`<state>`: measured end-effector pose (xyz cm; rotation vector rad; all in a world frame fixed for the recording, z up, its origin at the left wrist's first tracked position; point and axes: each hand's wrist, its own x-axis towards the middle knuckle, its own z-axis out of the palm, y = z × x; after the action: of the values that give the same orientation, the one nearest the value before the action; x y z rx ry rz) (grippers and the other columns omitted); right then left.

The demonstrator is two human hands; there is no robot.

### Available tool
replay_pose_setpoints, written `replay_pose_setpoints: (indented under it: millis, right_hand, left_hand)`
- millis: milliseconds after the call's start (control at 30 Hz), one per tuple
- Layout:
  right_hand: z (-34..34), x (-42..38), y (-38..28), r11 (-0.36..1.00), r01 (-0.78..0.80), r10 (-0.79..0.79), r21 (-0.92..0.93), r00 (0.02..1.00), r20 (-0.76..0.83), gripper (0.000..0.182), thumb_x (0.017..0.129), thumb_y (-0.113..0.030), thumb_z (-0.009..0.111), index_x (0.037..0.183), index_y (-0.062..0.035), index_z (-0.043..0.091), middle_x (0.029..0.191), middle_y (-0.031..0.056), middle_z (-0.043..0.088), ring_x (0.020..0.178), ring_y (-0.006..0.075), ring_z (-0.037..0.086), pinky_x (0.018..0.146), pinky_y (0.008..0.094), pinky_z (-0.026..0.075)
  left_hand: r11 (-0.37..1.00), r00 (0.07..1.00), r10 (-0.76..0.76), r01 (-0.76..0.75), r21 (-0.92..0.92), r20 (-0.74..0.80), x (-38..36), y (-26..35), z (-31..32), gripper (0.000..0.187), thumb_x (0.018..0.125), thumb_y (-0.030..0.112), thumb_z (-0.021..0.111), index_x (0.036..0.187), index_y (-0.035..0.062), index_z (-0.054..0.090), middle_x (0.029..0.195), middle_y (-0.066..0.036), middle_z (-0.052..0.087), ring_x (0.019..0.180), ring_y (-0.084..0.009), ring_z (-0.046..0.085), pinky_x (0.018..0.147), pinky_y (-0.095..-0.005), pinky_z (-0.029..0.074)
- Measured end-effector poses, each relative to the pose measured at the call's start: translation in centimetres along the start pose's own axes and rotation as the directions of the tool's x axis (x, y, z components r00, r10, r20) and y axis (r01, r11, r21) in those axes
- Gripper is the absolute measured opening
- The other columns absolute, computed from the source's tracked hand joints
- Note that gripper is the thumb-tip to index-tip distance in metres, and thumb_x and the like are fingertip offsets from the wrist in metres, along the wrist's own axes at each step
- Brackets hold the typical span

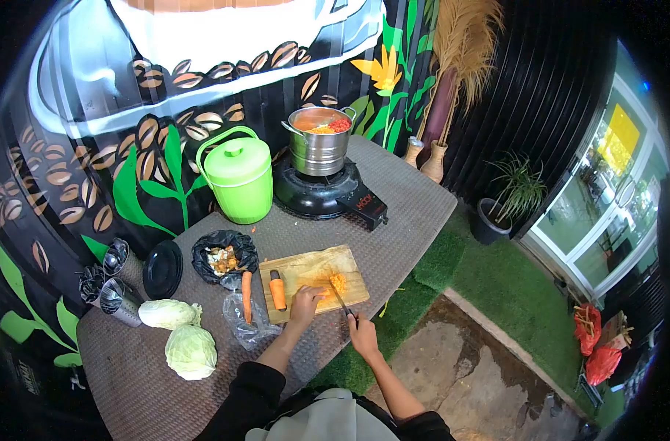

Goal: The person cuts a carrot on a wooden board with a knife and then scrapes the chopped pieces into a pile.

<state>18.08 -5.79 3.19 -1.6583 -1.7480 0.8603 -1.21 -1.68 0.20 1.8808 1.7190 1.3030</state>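
Note:
On the wooden cutting board (311,263), my left hand (304,305) is closed on a piece of carrot (323,292). My right hand (363,336) grips the dark handle of a knife (341,298), whose blade comes down beside that piece. Just past the blade lies a small heap of diced carrot (338,282). An orange object with a dark top end (277,291) rests on the board's left part. Left of the board, a whole carrot (246,294) lies partly over a clear plastic bag (250,323).
A steel pot (319,153) with chopped vegetables stands on a black portable stove (316,192). Beside it is a green lidded bucket (239,176). A black bag of scraps (224,257), cabbage (191,353), napa cabbage (167,314), a black plate (162,269) and metal cups (120,301) occupy the table's left.

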Motion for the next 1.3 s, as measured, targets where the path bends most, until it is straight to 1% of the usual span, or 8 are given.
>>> replay_pose_setpoints:
  millis: [67,133,233,533,867,967,1067,1300]
  right_hand:
    - [0.4,0.1,0.2,0.999,0.033,-0.033,-0.004,0.999,-0.013,0.033,0.095,-0.027,0.052,0.088,0.0049,0.055,0.073,0.0270,0.061,0.072,0.0455,0.061,0.063,0.0497,0.046]
    - [0.5,-0.2,-0.1,0.994,0.087,-0.088,-0.072,0.996,-0.011,0.034,0.095,-0.028,0.053,0.088,0.0051,0.052,0.074,0.0285,0.061,0.073,0.0462,0.061,0.063,0.0513,0.047]
    - [0.5,-0.4,-0.4,0.978,0.085,-0.068,-0.190,0.993,0.094,0.035,0.096,-0.030,0.050,0.091,0.0042,0.050,0.075,0.0301,0.061,0.074,0.0474,0.061,0.063,0.0529,0.048]
    - [0.8,1.4,-1.9,0.900,0.125,-0.051,-0.418,0.982,0.183,0.039,0.098,-0.033,0.040,0.105,0.0039,0.051,0.080,0.0287,0.064,0.080,0.0448,0.063,0.070,0.0526,0.051]
    - [3.1,1.6,-3.2,0.894,-0.053,0.134,-0.445,0.979,0.153,0.040,0.098,-0.037,0.039,0.110,-0.0005,0.051,0.091,0.0264,0.066,0.085,0.0434,0.065,0.075,0.0514,0.052]
    - [3.0,4.0,-3.3,0.918,0.027,0.059,-0.396,0.977,0.205,0.041,0.098,-0.034,0.039,0.113,0.0026,0.050,0.094,0.0300,0.064,0.088,0.0462,0.063,0.077,0.0542,0.049]
    - [1.7,5.2,-4.5,0.912,-0.010,0.146,-0.409,0.942,0.303,0.041,0.098,-0.036,0.039,0.107,0.0013,0.053,0.103,0.0294,0.062,0.096,0.0439,0.062,0.082,0.0520,0.049]
    - [4.2,2.7,-4.6,0.911,-0.113,0.183,-0.398,0.972,0.145,0.041,0.098,-0.036,0.039,0.107,0.0016,0.053,0.102,0.0292,0.062,0.094,0.0454,0.062,0.082,0.0520,0.049]
  left_hand:
    - [0.996,0.996,-0.087,0.087,-0.008,-0.019,-0.2,0.0,0.1,0.015,0.077,0.009,0.067,0.089,0.0015,0.072,0.085,-0.014,0.067,0.086,-0.0282,0.060,0.078,-0.0379,0.048]
    - [0.998,0.998,0.044,-0.042,0.056,-0.040,-0.4,-0.6,0.3,0.015,0.077,0.010,0.067,0.089,0.0021,0.072,0.085,-0.013,0.067,0.084,-0.0274,0.060,0.077,-0.0375,0.049]
    - [0.996,0.997,0.049,-0.044,0.073,-0.062,-0.7,-0.8,0.8,0.014,0.077,0.009,0.067,0.089,0.0030,0.072,0.085,-0.011,0.068,0.084,-0.0263,0.060,0.077,-0.0369,0.049]
    - [0.985,0.982,0.159,-0.152,0.078,-0.102,-0.8,-1.2,0.8,0.011,0.078,0.004,0.064,0.083,0.0029,0.073,0.084,-0.009,0.066,0.087,-0.0261,0.058,0.076,-0.0369,0.049]
    - [0.999,0.997,-0.008,0.012,0.051,-0.076,-0.3,-0.6,0.3,0.008,0.075,0.007,0.069,0.080,0.0012,0.073,0.078,-0.010,0.063,0.083,-0.0261,0.056,0.075,-0.0381,0.047]
    - [0.997,0.996,-0.070,0.072,0.019,-0.063,-0.5,-1.0,0.3,0.010,0.074,0.009,0.071,0.080,0.0010,0.073,0.075,-0.011,0.062,0.082,-0.0272,0.055,0.074,-0.0392,0.047]
    - [0.997,0.995,-0.064,0.062,-0.037,-0.075,-0.4,-0.8,0.3,0.012,0.074,0.011,0.071,0.081,0.0013,0.073,0.073,-0.013,0.059,0.081,-0.0284,0.055,0.075,-0.0400,0.046]
    - [0.998,0.997,-0.047,0.045,-0.031,-0.063,0.0,-0.9,0.1,0.013,0.074,0.012,0.070,0.082,0.0023,0.074,0.072,-0.015,0.057,0.083,-0.0304,0.054,0.077,-0.0407,0.045]
